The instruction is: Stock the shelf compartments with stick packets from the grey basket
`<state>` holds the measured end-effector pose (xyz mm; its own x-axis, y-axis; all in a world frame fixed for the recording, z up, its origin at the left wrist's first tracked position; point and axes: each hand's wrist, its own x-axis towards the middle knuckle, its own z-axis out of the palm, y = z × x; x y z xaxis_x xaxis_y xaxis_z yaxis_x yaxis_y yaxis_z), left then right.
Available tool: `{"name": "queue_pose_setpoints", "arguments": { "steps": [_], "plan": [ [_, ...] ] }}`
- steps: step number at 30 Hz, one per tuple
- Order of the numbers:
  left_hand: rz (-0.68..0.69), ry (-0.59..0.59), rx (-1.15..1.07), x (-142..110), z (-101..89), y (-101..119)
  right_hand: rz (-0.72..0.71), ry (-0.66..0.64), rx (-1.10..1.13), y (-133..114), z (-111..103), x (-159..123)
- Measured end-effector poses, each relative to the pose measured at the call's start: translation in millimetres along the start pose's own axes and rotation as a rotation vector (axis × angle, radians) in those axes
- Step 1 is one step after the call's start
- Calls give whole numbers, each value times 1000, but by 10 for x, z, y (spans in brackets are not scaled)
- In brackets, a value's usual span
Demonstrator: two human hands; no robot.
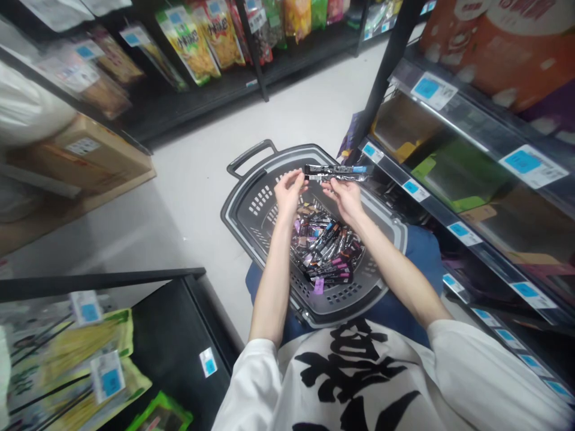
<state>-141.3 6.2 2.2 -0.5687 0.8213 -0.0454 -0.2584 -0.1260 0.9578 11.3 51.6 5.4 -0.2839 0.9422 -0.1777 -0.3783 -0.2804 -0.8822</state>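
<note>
A long, narrow black packet (336, 170) with pale lettering and a blue patch is held level over the far part of a shopping basket. My left hand (290, 187) pinches its left end between thumb and fingers. Around the packet's lower edge, near the middle, my right hand (345, 196) has its thumb and fingers closed. The dark grey basket (336, 308) has slotted walls, and its handle (248, 157) is folded outward on the far left side. Several shiny black packets (327, 239) with purple, blue and orange parts lie jumbled inside, below my hands.
To the right stands a tiered shelf with price labels (415, 190) and clear-fronted bins (449, 173). Bagged snacks (191, 45) hang along the back shelf. A cardboard box (90, 152) is on the left. A black rack (179, 335) with yellow packets (81, 353) stands at lower left.
</note>
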Motion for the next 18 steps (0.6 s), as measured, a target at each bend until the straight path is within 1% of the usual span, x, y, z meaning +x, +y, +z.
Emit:
{"name": "queue_pose_setpoints", "arguments": {
  "steps": [3, 7, 12, 18],
  "plan": [
    [-10, 11, 3, -14, 9, 32, 31, -6, -13, 11, -6, -12],
    [-46, 69, 24, -15, 26, 45, 69, -19, -69, 45, 0, -27],
    [-68, 87, 29, 3, 23, 62, 84, -21, -87, 70, -1, -23],
    [-32, 91, 49, -4, 29, 109, 81, -21, -59, 57, 5, -32]
  ]
}}
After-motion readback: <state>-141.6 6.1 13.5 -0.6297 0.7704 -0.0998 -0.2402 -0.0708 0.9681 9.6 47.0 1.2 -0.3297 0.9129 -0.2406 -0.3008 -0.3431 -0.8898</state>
